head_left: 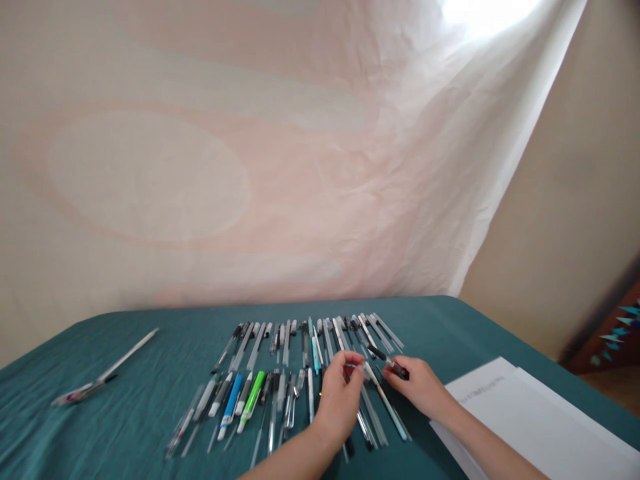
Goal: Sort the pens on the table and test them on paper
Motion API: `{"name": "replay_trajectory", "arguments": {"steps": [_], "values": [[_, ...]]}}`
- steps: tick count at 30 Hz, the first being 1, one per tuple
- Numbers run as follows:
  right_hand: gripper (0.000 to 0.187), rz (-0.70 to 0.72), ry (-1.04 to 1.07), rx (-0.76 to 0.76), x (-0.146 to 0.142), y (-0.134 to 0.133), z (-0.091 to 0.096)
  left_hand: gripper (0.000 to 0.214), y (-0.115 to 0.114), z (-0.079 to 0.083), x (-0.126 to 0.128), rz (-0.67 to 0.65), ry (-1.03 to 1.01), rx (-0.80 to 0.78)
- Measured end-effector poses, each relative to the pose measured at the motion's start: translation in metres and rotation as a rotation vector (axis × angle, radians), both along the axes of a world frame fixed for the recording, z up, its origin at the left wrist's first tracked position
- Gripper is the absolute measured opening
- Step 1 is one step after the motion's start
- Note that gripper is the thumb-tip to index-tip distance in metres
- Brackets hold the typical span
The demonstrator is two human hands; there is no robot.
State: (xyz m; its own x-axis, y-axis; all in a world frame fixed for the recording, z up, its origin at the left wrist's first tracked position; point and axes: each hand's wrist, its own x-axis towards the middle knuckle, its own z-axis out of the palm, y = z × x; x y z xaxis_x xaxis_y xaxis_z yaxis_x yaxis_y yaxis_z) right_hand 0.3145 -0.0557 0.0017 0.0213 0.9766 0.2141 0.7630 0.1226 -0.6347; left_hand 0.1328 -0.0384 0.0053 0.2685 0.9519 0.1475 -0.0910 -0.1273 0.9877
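Note:
My right hand (417, 387) is closed around a black pen (379, 353), which points up and to the left above the right end of the pen rows. My left hand (341, 393) is beside it, over the front row, with fingers curled and thumb and fingertips close together; whatever is between them, if anything, is too small to make out. Below the hands lies a pale pen (387, 403). Two rows of pens spread across the cloth, among them a blue marker (231, 405) and a green marker (251, 401). My left hand and forearm hide some front-row pens.
A dark green cloth (140, 413) covers the table. White paper sheets (530, 427) lie at the right, partly under my right forearm. At the far left are a long white stick-like item (131, 352) and a clear-and-dark item (80, 393). A pale curtain (300, 167) hangs behind.

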Motion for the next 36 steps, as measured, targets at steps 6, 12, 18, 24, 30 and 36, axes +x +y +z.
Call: {"name": "replay_trajectory", "arguments": {"steps": [6, 12, 18, 24, 30, 36], "values": [[0.022, -0.003, -0.007, -0.012, -0.001, 0.000, -0.001, 0.017, -0.001, 0.002, 0.000, 0.001, 0.022, -0.055], [0.027, -0.025, 0.003, 0.021, -0.004, -0.002, 0.004, 0.029, -0.001, 0.006, -0.001, 0.007, -0.001, -0.125], [0.037, 0.000, 0.010, 0.055, -0.021, -0.012, 0.017, 0.036, 0.002, 0.019, -0.002, -0.008, -0.128, -0.232], [0.038, 0.050, 0.051, 0.048, -0.035, -0.024, 0.029, 0.025, 0.003, 0.026, -0.004, -0.035, -0.244, -0.207], [0.038, 0.049, 0.059, 0.051, -0.035, -0.024, 0.033, 0.030, 0.005, 0.028, -0.007, -0.054, -0.259, -0.290], [0.038, 0.054, 0.049, 0.031, -0.034, -0.024, 0.032, 0.032, 0.009, 0.029, -0.009, 0.032, -0.251, -0.296]]}}
